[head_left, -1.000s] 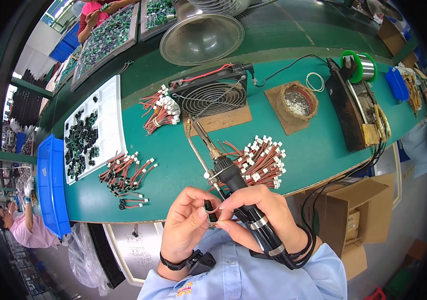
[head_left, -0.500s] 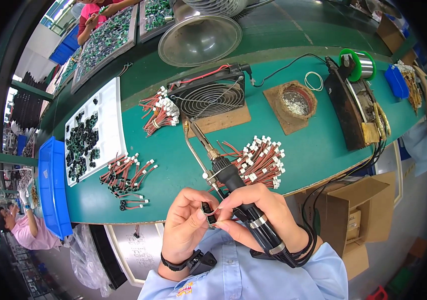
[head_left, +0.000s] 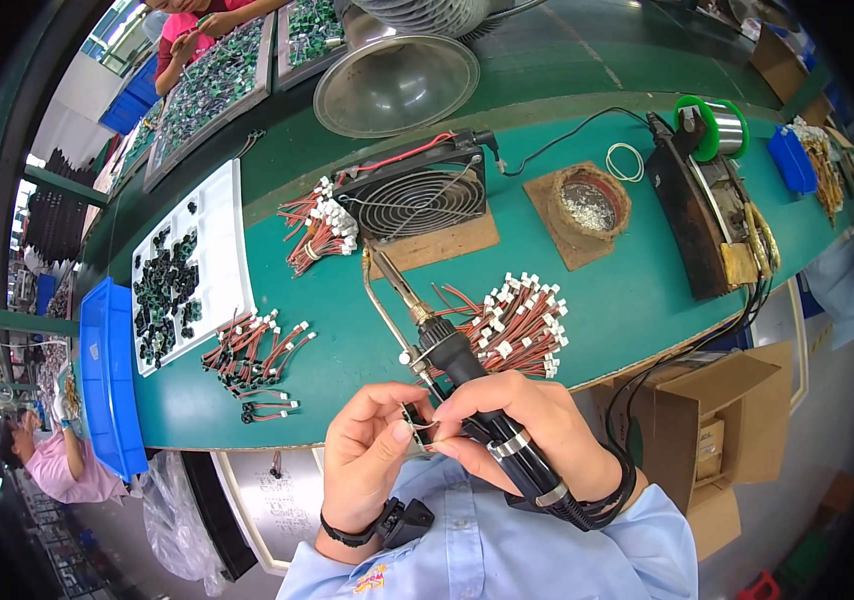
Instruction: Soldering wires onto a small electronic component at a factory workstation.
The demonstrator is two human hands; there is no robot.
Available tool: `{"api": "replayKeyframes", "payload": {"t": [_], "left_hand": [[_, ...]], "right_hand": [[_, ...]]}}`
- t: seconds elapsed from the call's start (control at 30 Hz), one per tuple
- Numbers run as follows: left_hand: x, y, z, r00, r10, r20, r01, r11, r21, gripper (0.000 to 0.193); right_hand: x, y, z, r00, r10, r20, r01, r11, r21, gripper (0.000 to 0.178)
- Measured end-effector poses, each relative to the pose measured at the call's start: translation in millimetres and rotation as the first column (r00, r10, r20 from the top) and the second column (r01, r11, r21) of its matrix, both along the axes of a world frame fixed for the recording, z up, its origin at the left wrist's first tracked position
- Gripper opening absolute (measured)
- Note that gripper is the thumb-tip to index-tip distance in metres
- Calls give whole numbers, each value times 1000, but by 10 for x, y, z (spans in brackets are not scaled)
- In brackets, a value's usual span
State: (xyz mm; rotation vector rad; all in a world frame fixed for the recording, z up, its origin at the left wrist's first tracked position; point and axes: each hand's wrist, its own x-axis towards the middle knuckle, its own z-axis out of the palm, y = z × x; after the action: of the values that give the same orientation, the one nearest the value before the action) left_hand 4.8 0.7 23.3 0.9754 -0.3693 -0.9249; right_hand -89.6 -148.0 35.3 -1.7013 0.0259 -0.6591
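Mostly hidden behind fingertips at the bench's near edge: a small black part [head_left: 413, 412], joint with a thin wire [head_left: 427, 427] too small to make out. Pinched between thumb and curled fingers of the left hand [head_left: 362, 445], wrist raised. In the right hand [head_left: 512, 415], a black-handled soldering iron [head_left: 455, 355] gripped against the palm — pointing up and leftward — with thumb and forefinger tips seemingly closed on the wire. Beyond, on the green bench top [head_left: 347, 360]: red-brown leads with white connectors [head_left: 522, 325], partly covered by iron and hand; to the left, a white tray [head_left: 222, 225] of dark little parts; farther back, a fan [head_left: 417, 205]. Farthest, cropped by the upper edge: a metal hood [head_left: 397, 85] and, leftward, a co-worker's arm [head_left: 237, 18] — near heaped green boards [head_left: 212, 90].
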Motion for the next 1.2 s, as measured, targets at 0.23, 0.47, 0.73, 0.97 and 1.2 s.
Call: {"api": "replayKeyframes", "payload": {"t": [0.23,0.47,0.73,0.97,1.2], "left_hand": [[39,24,18,996,-69,58,66,996,55,20],[8,-33,132,999,-46,-27,49,985,167,14],[123,-36,65,990,141,28,-143,986,82,12],[287,-3,-169,942,273,194,-301,945,129,7],[300,-20,-218,942,235,238,-275,949,151,6]], "right_hand": [[-38,-49,16,1000,4,-22,-4,1000,-22,37],[-82,-34,-25,985,-99,-140,98,995,-12,40],[-95,-182,-119,956,-285,-76,240,902,-360,40],[-390,-106,-224,949,-316,-13,289,883,-371,51],[-455,12,-335,979,-186,-86,111,832,-544,41]]}}
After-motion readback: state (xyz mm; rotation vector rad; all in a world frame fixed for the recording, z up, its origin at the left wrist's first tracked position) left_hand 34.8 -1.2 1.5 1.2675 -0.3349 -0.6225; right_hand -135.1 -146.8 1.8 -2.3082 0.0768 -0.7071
